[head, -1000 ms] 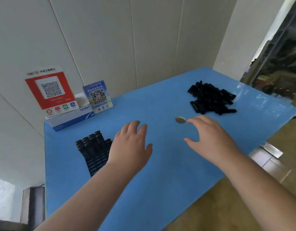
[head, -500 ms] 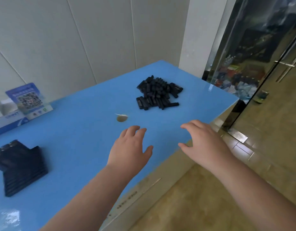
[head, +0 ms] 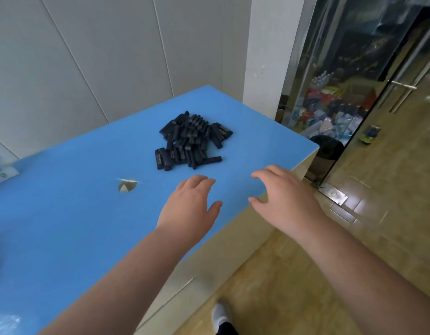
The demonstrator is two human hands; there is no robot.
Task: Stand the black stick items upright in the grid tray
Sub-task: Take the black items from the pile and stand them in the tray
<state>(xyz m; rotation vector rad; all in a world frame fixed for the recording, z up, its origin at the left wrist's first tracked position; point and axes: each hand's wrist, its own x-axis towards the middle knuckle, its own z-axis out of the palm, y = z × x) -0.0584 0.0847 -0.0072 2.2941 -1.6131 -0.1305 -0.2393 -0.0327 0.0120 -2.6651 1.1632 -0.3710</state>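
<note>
Your left hand (head: 188,201) & right hand (head: 285,197) hover palm-down w/ fingers relaxed, holding nothing, near the blue table (head: 64,226) edge; the pile of black sticks (head: 191,140) lies just beyond, round hole (head: 125,186) to its left.

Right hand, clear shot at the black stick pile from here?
Probably yes. The right hand is open and holds nothing, near the table's edge, with only bare blue surface between it and the pile of black sticks.
</note>
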